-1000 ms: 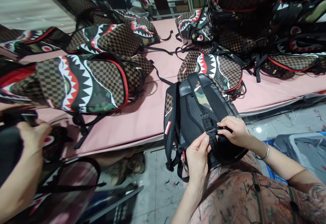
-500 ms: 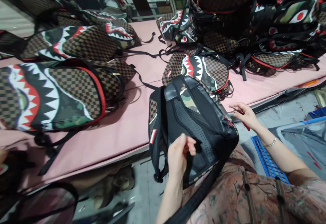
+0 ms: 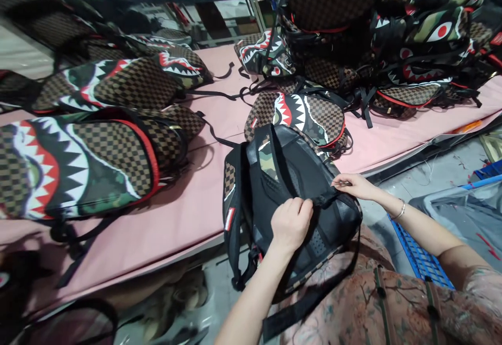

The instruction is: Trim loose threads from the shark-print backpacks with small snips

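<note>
A black backpack (image 3: pixel 290 162) rests on my lap and against the table edge, its padded back and straps facing up. My left hand (image 3: pixel 292 222) is closed on a black shoulder strap (image 3: pixel 270 170) near the middle of the back panel. At the right side of the bag my right hand (image 3: pixel 349 185) is closed around small scissors (image 3: pixel 343 183), its fingertips by the strap's lower end. The scissors are mostly hidden in the fingers. A loose black strap end (image 3: pixel 286 321) hangs across my lap.
Finished-looking checkered backpacks with shark mouths lie on the pink table (image 3: pixel 176 240): a large one (image 3: pixel 78 167) at left, another (image 3: pixel 298 115) just beyond my bag. More bags (image 3: pixel 415 36) are piled at back right. A blue crate (image 3: pixel 423 256) stands on the floor at right.
My left hand has closed on the strap and pulled it over the back panel. My right hand has moved left to the bag's side with the scissors. The view has shifted slightly.
</note>
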The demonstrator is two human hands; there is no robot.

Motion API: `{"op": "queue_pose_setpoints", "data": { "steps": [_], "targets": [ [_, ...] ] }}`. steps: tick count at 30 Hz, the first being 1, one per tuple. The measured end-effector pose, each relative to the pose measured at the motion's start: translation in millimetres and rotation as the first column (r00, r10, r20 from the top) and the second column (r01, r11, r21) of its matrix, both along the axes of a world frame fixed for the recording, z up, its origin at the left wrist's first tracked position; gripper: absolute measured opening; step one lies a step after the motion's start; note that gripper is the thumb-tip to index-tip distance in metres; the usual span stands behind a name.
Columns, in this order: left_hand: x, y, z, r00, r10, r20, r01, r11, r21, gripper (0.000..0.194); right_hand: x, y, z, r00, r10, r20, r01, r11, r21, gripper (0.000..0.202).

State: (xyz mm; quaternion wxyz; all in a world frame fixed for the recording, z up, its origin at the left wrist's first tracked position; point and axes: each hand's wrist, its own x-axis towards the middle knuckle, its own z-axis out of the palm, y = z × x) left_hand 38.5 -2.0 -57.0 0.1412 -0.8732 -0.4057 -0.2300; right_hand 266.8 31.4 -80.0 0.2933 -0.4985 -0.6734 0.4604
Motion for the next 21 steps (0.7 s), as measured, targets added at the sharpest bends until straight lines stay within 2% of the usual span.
{"op": "queue_pose_setpoints", "data": {
  "steps": [2, 5, 7, 8, 10, 12, 14, 15, 17, 19, 21],
  "targets": [
    [-8.1, 0.5, -7.6, 0.995, 0.05, 0.086, -0.06, 0.992, 0.113, 0.014, -6.6, 7.9, -0.1, 0.999, 0.047, -0.025, -0.047, 0.999, -0.026, 0.025],
    [-11.5, 5.3, -23.4, 0.976, 0.057, 0.21, -0.107, 0.967, 0.233, 0.012, -12.8, 16.0, 3.7, 0.973, 0.168, -0.157, -0.189, 0.973, -0.132, 0.029],
    [-8.6, 10.0, -32.5, 0.958, 0.053, 0.283, -0.127, 0.96, 0.25, 0.01, -14.4, 16.6, 6.6, 0.946, 0.191, -0.261, -0.249, 0.946, -0.207, 0.031],
    [-5.8, 12.1, -35.4, 0.948, 0.068, 0.312, -0.143, 0.964, 0.225, 0.009, -15.1, 15.3, 7.2, 0.942, 0.155, -0.299, -0.233, 0.941, -0.244, 0.03],
    [1.7, 14.3, -36.5, 0.931, 0.146, 0.335, -0.184, 0.979, 0.085, 0.008, -17.3, 9.9, 6.3, 0.935, -0.004, -0.354, -0.114, 0.943, -0.312, 0.027],
    [9.9, 13.3, -30.8, 0.929, 0.213, 0.301, -0.176, 0.974, -0.144, 0.007, -21.4, 2.0, 2.8, 0.895, -0.211, -0.393, 0.068, 0.936, -0.345, 0.025],
    [16.6, 9.8, -19.4, 0.936, 0.203, 0.286, -0.086, 0.924, -0.374, 0.012, -27.0, -6.5, -1.8, 0.83, -0.362, -0.424, 0.231, 0.915, -0.33, 0.022],
    [19.1, 7.7, -12.3, 0.928, 0.193, 0.318, -0.034, 0.896, -0.444, 0.018, -30.1, -10.5, -4.1, 0.807, -0.409, -0.427, 0.297, 0.905, -0.306, 0.021],
    [23.0, 4.2, 1.9, 0.878, 0.217, 0.426, 0.011, 0.881, -0.472, 0.022, -36.5, -16.8, -8.1, 0.782, -0.468, -0.412, 0.402, 0.883, -0.242, 0.018],
    [27.2, 2.2, 13.3, 0.832, 0.266, 0.487, -0.038, 0.902, -0.429, 0.016, -42.6, -20.8, -11.4, 0.777, -0.492, -0.393, 0.464, 0.869, -0.17, 0.016],
    [33.2, 0.7, 20.2, 0.846, 0.306, 0.436, -0.12, 0.907, -0.405, 0.018, -47.8, -22.8, -14.0, 0.772, -0.511, -0.378, 0.506, 0.854, -0.122, 0.018]
  ]
}}
